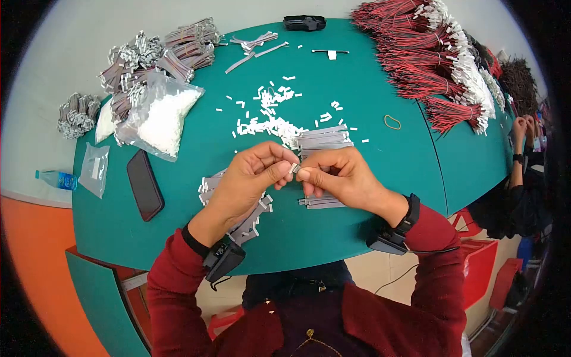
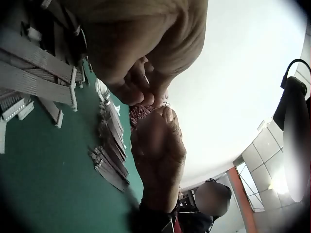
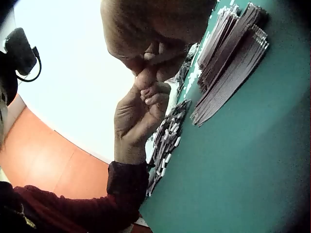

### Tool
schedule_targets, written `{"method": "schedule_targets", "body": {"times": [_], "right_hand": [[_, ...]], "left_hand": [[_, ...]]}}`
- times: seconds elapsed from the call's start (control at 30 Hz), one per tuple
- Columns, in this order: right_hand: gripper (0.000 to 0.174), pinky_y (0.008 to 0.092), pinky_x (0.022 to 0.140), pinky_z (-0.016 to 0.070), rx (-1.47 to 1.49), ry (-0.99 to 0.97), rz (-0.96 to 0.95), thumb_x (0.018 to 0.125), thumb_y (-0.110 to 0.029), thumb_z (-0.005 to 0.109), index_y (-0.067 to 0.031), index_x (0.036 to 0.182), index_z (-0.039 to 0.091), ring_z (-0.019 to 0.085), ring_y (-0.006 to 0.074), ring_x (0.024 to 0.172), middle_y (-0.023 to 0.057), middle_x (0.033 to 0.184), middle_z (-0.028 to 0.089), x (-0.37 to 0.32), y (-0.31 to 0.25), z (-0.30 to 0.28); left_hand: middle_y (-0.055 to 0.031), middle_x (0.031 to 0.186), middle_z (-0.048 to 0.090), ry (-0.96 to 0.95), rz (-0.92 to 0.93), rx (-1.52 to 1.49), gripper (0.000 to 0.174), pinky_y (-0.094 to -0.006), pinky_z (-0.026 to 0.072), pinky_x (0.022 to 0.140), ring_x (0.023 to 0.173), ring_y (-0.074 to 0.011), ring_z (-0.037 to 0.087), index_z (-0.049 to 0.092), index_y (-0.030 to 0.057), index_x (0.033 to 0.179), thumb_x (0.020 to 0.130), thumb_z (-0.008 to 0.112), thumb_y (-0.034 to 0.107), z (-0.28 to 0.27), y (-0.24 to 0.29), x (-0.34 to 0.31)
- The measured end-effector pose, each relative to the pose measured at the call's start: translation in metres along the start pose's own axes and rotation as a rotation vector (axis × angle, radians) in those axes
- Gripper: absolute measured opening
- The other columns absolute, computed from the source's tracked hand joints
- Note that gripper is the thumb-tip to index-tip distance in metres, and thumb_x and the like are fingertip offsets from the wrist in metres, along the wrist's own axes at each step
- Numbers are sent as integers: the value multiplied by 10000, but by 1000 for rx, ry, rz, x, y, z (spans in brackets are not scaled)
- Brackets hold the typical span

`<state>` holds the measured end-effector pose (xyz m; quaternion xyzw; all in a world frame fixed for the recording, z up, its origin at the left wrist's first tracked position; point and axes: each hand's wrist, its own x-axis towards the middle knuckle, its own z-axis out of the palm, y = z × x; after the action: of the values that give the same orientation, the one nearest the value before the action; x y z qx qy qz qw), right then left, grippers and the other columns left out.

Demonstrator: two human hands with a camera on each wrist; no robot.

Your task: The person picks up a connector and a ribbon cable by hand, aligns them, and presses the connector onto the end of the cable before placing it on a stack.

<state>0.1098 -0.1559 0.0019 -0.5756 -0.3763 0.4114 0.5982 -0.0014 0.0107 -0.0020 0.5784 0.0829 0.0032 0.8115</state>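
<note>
Pinching one small white connector (image 1: 295, 169) between them, left hand (image 1: 250, 179) and right hand (image 1: 344, 177) meet; I cannot read the bottle (image 1: 57, 179) label at nine o'clock.

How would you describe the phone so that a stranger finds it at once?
Look at the left side of the green table, left of the person's left hand. Just below the clear bag of white pieces lies the phone, flat. It is the only smooth black rectangle there; its neighbours are clear bags.
</note>
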Motion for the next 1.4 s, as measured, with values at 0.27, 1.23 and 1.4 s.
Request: {"method": "schedule_targets", "body": {"times": [0.27,1.23,1.4], "right_hand": [[182,198,523,411,13,-22,8,895,-163,566,-19,793,613,513,41,586,-1,658,587,-1,1,0],[137,191,527,416,-7,-30,25,889,-130,571,-19,851,642,526,45,595,12,679,607,-2,0,-1],[185,189,497,407,22,-11,36,891,-174,576,-26,789,622,511,34,564,-8,644,586,-1,0,1]], "left_hand": [[-20,866,569,-15,-19,-33,118,-203,400,646,729,-75,501,557,31,969,870,580,91,1,1,-1],[-18,846,582,-40,-23,-92,118,-205,401,639,710,-71,495,566,25,958,881,571,114,4,1,-3],[-17,839,591,-29,-11,-78,121,-203,408,646,707,-64,499,578,19,950,880,572,118,5,0,-3]]}}
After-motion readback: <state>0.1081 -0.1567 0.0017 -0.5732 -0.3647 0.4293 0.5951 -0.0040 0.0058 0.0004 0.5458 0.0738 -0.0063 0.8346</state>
